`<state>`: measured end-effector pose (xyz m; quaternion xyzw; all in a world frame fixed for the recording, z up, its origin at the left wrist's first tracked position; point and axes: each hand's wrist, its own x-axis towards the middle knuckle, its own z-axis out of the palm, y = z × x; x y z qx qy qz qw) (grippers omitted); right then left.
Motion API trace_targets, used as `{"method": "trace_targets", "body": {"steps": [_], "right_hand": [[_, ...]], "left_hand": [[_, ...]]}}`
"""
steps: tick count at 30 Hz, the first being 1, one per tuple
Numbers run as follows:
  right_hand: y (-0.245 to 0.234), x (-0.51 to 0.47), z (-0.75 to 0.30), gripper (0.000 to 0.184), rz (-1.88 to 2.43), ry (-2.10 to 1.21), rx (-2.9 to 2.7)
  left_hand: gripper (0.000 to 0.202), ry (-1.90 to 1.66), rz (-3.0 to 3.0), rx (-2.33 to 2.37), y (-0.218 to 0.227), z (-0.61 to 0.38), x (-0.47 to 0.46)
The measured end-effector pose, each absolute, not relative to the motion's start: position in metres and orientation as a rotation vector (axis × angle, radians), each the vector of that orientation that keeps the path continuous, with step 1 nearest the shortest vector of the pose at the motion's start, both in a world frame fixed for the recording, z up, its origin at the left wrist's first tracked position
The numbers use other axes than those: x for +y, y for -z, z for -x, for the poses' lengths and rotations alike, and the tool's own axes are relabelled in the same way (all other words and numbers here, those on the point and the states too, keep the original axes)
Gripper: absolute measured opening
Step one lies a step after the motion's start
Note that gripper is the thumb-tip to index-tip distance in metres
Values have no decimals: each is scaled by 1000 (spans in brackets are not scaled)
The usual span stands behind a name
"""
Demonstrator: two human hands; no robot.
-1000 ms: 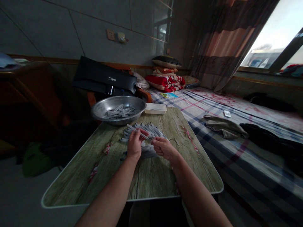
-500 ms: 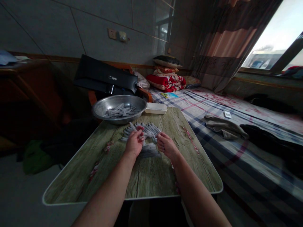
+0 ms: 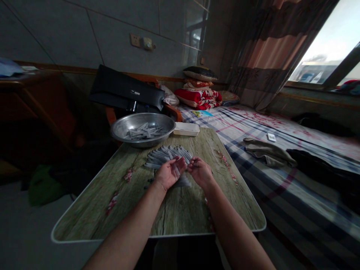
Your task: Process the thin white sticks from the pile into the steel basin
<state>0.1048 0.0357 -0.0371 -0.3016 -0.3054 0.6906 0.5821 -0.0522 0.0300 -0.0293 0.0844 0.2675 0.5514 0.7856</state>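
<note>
My left hand (image 3: 170,174) is turned partly palm up over the table, its fingers curled round a pale translucent pen (image 3: 176,170). Close to its fingertips, my right hand (image 3: 200,171) is closed in a pinch; whatever lies between those fingers is too small to make out. Behind both hands, a fanned row of clear-barrelled pens (image 3: 158,156) with dark ends rests on the tabletop. Another bunch of pens (image 3: 184,181) lies beneath the hands, largely covered by them.
A metal basin (image 3: 118,131) with many loose pens stands at the table's back left. Beside it sits a white plastic tray (image 3: 187,129). The wood-patterned table (image 3: 112,221) adjoins a bed with a plaid sheet (image 3: 233,146). A black monitor (image 3: 123,90) leans behind the basin.
My left hand has moved right, closer to my right hand, and its palm has turned upward with the pen. My right hand has shifted only slightly.
</note>
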Motion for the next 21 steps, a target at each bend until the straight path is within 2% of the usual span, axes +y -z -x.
{"method": "trace_targets", "body": {"steps": [4,8,12,15,21], "right_hand": [[41,36,-98,18,809,-1193,-856],[48,33,-90,14,975,-841,-1267],[55,30,-85,31,1039,-626,-1701],[56,30,-86,46,1094,-528,-1830],[56,33,-90,64,1081,-592,-1790]], "left_hand": [[22,-1145,-299,547,35,45,28],[20,-1089,-308,564,41,39,29],[21,-1073,-193,593,41,35,31],[22,-1065,-159,568,44,34,34],[24,-1053,-203,490,51,38,36]]}}
